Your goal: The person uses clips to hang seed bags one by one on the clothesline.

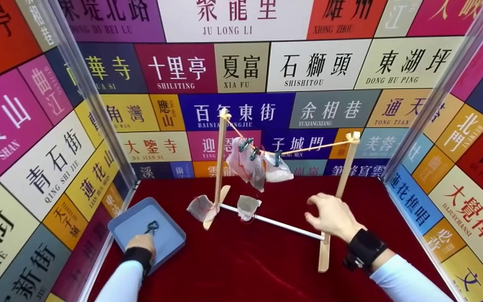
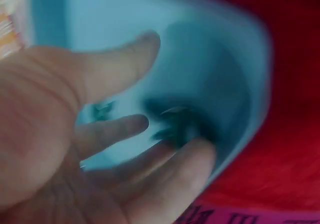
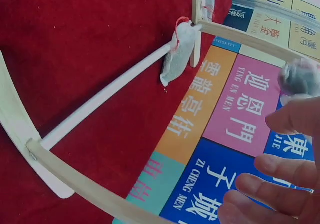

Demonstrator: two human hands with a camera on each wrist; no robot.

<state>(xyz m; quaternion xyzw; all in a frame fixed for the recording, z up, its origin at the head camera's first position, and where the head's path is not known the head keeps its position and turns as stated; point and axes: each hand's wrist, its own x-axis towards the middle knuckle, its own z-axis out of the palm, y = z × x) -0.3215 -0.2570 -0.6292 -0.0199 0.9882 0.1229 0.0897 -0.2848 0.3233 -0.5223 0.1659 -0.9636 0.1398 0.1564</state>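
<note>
My left hand (image 1: 141,243) reaches into a blue tray (image 1: 173,247); thumb and fingers are spread apart. Near its fingertips in the tray lies a dark green clip (image 1: 152,227), blurred in the left wrist view, with another green piece (image 2: 102,110) beside it. My right hand (image 1: 334,216) is beside the right wooden post (image 1: 347,167), fingers loosely bent around nothing. Between the posts a yellowish cord (image 1: 312,147) sags. Several white, gauzy bags (image 1: 247,165) hang from it, held by green clips (image 1: 278,157).
A white rod (image 1: 287,226) joins the feet of the stand. One gauzy bag (image 1: 248,207) lies by the rod, and another (image 1: 201,208) by the left wooden post (image 1: 220,163). Dark red cloth (image 1: 241,264) covers the surface. Patterned panels with lettering (image 1: 241,111) enclose the back and sides.
</note>
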